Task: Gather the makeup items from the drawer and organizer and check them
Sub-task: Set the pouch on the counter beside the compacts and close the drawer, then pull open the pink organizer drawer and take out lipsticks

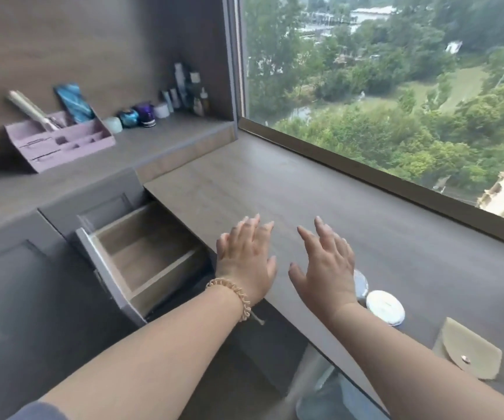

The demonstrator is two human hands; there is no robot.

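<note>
Grey wood-grain table [275, 189] stretches beneath my hands, and I hold both above it with nothing in them: my left hand [246, 262] and my right hand [326, 268] are loose, fingers spread and palms down, side by side but apart, as if poised over a working spot. Just left of my left hand the drawer [150, 259] stands pulled out, and what I can see of its inside looks bare, so I judge its share is already out. Against the outer edge of my right hand lie two round white compacts [384, 307], one partly hidden by that hand, with a beige snap pouch [469, 353] past them and nearer me, all kept close, I think, for checking. Far ahead and to the left of my left hand, on the raised shelf, the lilac organizer [71, 148] props a brush [29, 109] and a blue packet [74, 103] upright in its back slots, easy to pluck; small jars [137, 116] line up beside it. Those look like what remains to fetch.
</note>
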